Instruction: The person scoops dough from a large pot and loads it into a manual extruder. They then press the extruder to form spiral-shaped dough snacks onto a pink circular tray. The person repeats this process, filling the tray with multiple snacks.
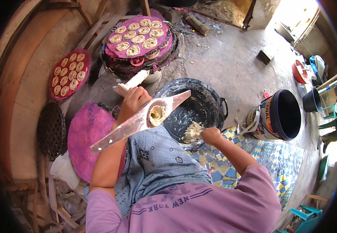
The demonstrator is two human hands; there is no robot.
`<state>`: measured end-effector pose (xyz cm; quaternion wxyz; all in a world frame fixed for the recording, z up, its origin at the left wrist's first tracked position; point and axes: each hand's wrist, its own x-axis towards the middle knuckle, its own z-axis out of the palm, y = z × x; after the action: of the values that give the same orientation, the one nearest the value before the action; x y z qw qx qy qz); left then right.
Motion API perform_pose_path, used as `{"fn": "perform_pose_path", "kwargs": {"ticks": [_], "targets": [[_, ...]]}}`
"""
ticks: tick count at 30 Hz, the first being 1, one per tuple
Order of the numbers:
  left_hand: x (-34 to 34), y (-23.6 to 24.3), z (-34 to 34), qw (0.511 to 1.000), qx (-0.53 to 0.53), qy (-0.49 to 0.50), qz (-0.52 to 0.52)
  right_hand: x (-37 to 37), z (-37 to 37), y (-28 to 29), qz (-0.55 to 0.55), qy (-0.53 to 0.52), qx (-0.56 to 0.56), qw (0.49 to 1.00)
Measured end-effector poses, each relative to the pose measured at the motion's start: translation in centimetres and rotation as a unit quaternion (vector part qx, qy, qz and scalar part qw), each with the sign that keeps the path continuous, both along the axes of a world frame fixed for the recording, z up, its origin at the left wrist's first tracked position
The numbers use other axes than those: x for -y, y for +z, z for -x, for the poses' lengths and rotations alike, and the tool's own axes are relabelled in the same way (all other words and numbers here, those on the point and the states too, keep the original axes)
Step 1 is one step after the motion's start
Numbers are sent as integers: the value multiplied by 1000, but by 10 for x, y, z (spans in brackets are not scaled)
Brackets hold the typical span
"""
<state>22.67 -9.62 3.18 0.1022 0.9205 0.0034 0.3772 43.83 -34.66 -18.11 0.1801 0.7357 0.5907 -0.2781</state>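
Observation:
My left hand [134,100] is closed round a pale, dough-smeared wooden piece [135,80] that sticks out past the fingers. Right beside it, a long wooden bar [118,134] with tapered ends slants over my left forearm and lap. A round hole in the middle of that bar is filled with dough [157,115]; whether the hand also touches the bar is hidden. My right hand [211,136] is closed at the edge of a lump of dough [192,132] in the black basin [224,108], its fingertips out of sight against the dough.
Round trays with pink cloth [162,40] carry coiled dough rounds at far left; another pink tray [69,73] leans nearby. A bare pink round [89,134] stands by my left arm. At right are a black bucket [255,120], patterned mat [285,163] and wooden block [267,54].

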Motion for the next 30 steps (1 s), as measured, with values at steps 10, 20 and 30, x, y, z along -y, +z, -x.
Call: {"fn": "perform_pose_path", "kwargs": {"ticks": [10,20,30], "targets": [[-1,4,-1,1000,-13,18,-22,-6,20,25,12,-1,-27,1000],[4,-1,-12,1000,-13,-3,-7,1,40,-46,-20,-64,-84,994],[2,-5,-16,1000,-26,-4,-9,6,-1,-2,-11,11,22,1000]]}}
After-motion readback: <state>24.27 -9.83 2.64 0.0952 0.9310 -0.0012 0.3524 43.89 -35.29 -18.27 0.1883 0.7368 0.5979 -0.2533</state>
